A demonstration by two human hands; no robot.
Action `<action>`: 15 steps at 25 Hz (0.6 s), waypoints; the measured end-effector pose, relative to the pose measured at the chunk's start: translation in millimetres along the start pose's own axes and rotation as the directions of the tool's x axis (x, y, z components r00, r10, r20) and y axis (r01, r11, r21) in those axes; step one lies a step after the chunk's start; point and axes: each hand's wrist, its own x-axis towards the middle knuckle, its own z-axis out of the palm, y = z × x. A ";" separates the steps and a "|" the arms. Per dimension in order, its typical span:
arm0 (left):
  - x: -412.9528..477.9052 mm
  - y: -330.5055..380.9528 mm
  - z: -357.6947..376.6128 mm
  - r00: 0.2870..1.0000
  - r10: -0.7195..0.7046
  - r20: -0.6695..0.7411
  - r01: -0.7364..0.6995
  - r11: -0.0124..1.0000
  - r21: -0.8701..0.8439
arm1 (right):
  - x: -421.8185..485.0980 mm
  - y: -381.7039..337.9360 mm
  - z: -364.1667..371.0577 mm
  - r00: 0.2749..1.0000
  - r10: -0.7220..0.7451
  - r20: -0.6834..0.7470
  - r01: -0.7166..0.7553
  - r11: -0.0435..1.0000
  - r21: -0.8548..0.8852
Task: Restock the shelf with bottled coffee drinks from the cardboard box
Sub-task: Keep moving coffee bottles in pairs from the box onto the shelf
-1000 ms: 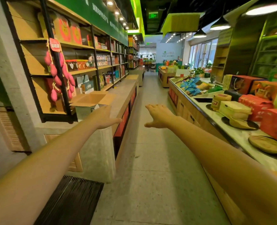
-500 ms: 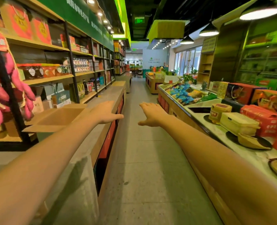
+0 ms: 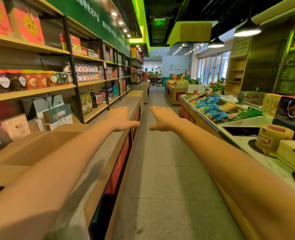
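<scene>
An open cardboard box (image 3: 37, 149) sits on the long counter (image 3: 108, 149) at my left, flaps spread; its inside is hidden behind my left forearm. Both arms stretch out ahead over the aisle. My left hand (image 3: 122, 119) hovers flat above the counter's edge, beyond the box, holding nothing. My right hand (image 3: 164, 118) is flat and empty over the floor, a short gap from the left. Dark bottles (image 3: 93, 98) stand on the lower wall shelf (image 3: 98, 110) further along. No bottled coffee drink is plainly visible.
Wall shelving on the left holds jars (image 3: 30, 81), red boxes (image 3: 25, 25) and gift bags (image 3: 56, 115). A display counter (image 3: 243, 146) on the right carries packets, a round tin (image 3: 273, 137) and a wooden box (image 3: 293, 153). The tiled aisle (image 3: 160, 179) runs ahead between them.
The view has advanced along the aisle; the cardboard box has slid from ahead to beside my left forearm. Both hands stay outstretched, flat and empty.
</scene>
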 end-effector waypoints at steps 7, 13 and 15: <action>169.7 -90.2 29.5 0.975 -0.210 -0.080 0.213 0.977 0.031 | 232.6 20.2 50.1 0.968 -0.246 -0.040 0.248 0.967 0.053; 211.6 -223.0 39.9 0.892 -0.436 -0.123 0.447 0.890 0.086 | 386.9 -55.9 105.6 0.870 -0.485 -0.082 0.492 0.861 0.129; 213.0 -279.4 41.8 0.841 -0.529 -0.114 0.539 0.837 0.094 | 431.8 -95.7 122.1 0.827 -0.552 -0.112 0.563 0.815 0.137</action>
